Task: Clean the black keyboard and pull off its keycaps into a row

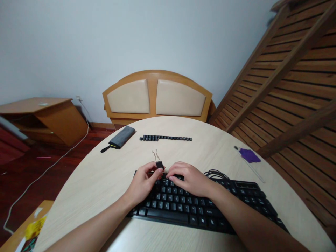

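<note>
A black keyboard (174, 214) lies near the table's front edge, partly covered by my hands and right forearm. My left hand (145, 178) is closed around a keycap puller (159, 164), a small black block whose two thin wire prongs point up and away from me. Over the upper key rows, my right hand (185, 176) has its fingertips pinched together close to the puller's lower end. What those fingertips hold, if anything, is too small to make out. Beyond the hands, loose black keycaps (170, 138) stand lined up in rows on the table.
On the round table (89, 196), a grey pouch (123, 137) lies at the back left. To the right are a purple cloth (250, 155) and a thin brush (250, 166). A coiled black cable (216, 173) sits behind the keyboard. Wooden slats (288, 87) lean at the right.
</note>
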